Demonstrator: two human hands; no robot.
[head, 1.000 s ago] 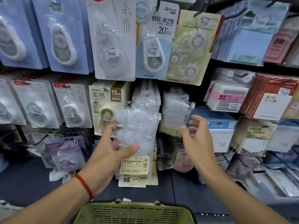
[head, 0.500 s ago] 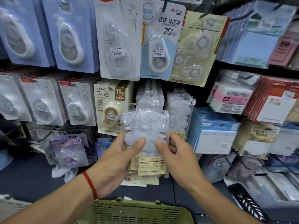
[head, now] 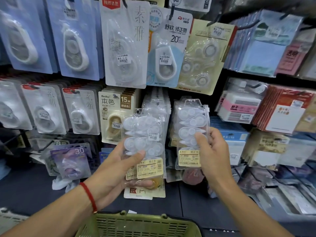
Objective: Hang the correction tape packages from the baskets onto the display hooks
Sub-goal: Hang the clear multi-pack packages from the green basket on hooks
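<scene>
Fingers (head: pixel 202 139) of right hand (head: pixel 212 156) pinching one clear correction tape package (head: pixel 191 132); left hand (head: pixel 119 170) gripping stack of packages (head: pixel 145 144) above green basket (head: pixel 140 224).

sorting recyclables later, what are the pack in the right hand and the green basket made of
Pack in the right hand: looks like clear glossy plastic blister, see-through with highlights, plus a yellowish, probably paper label at its foot. Green basket: seems moulded matte plastic, with slotted walls and a thick rim.
</scene>
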